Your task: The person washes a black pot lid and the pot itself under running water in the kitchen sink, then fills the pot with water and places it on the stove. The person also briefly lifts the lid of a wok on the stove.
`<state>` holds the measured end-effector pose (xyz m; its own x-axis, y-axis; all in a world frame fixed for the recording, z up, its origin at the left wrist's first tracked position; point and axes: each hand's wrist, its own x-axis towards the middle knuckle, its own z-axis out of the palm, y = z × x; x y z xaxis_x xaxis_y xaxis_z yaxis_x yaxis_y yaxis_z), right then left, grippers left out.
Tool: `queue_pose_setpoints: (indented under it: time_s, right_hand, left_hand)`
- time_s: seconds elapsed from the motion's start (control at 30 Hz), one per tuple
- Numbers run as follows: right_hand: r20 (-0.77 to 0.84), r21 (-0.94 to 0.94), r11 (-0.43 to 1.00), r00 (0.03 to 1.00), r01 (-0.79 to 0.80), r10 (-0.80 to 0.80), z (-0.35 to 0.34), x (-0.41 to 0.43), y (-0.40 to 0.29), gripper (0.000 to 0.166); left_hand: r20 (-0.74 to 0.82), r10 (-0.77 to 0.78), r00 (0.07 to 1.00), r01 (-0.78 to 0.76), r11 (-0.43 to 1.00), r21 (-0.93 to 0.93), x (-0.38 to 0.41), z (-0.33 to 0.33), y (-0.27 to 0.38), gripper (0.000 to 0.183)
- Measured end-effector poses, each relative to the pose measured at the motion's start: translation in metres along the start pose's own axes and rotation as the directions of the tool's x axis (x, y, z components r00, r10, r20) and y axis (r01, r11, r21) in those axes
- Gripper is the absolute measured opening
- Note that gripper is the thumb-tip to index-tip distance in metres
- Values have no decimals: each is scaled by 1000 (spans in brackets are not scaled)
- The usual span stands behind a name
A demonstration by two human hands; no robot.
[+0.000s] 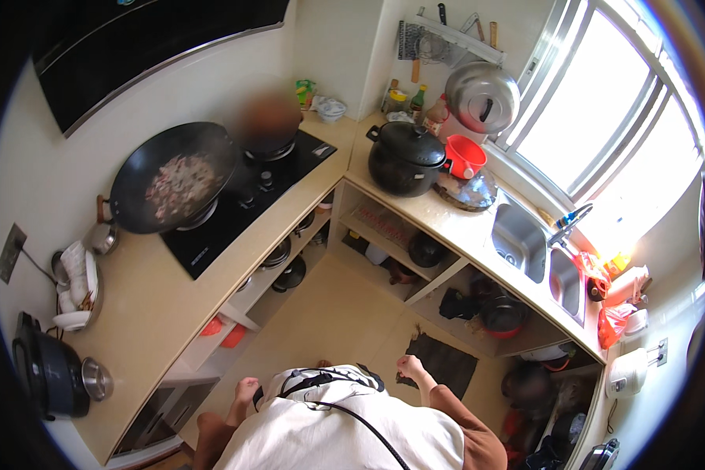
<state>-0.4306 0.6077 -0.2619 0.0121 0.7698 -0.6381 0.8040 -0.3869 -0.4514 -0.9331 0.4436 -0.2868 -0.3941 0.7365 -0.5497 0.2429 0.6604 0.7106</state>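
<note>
My left hand [247, 390] hangs low beside my body, its fingers curled and no object visible in it. On the other side my right hand [411, 368] is held over the floor near a dark mat [446, 361], loosely fisted, with nothing seen in it. Neither hand touches the counter. Ahead to the left, a large black wok [132, 176] stands on the black gas hob [197, 252], with sliced meat [182, 185] spread in its bottom and light steam above. A second pot [270, 123] on the rear burner is blurred.
A lidded black stockpot [408, 158] and a red dipper [466, 155] stand near the double sink [520, 241]. On the left counter [147, 294] are a rice cooker [50, 370] and a steel bowl [97, 379]. Open shelves [264, 288] hold pans below. The range hood [153, 47] overhangs the hob.
</note>
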Motion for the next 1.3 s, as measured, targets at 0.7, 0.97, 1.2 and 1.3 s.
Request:
queue_pose_setpoints:
  time_s: [0.7, 0.97, 1.2, 1.3]
  right_hand:
    - [-642, 68, 923, 725, 379, -250, -283, 105, -144, 13]
    - [-848, 44, 878, 483, 476, -219, -426, 183, -175, 12]
    - [-960, -46, 744, 177, 666, -217, -620, 282, -262, 31]
    - [-978, -181, 761, -33, 623, -206, -680, 346, -284, 39]
  left_hand:
    - [331, 166, 929, -277, 904, 325, 233, 76, 248, 11]
    - [227, 42, 973, -58, 996, 65, 308, 105, 318, 15]
    - [44, -66, 997, 63, 995, 73, 294, 115, 301, 14]
    - [15, -123, 992, 122, 990, 74, 271, 132, 305, 14]
